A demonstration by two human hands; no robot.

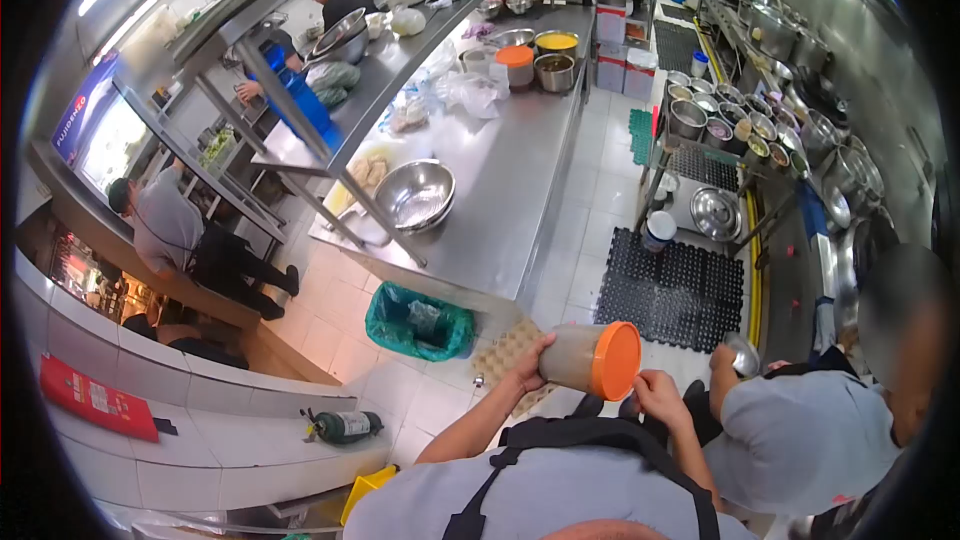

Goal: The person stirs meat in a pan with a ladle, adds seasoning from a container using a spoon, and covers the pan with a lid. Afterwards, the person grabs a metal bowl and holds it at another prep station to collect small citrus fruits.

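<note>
A plastic jar (570,356) with cloudy, brownish sides and an orange screw lid (616,361) is held tipped on its side in front of my body. The fingers of my left hand (530,362) wrap around its base end. Close to the lid's lower right edge is my right hand (660,396), its fingers curled. Whether those fingers grip the rim or hold something small cannot be made out. Beneath the jar, an egg tray (503,348) is on the floor side, partly covered by my left arm.
A steel worktable (485,230) carries a metal bowl (415,194) and another orange-lidded jar (515,67). A green-lined bin (420,322) stands by its end. A co-worker (810,430) is close on my right, holding a metal lid or bowl. Black mats (672,285) cover some floor.
</note>
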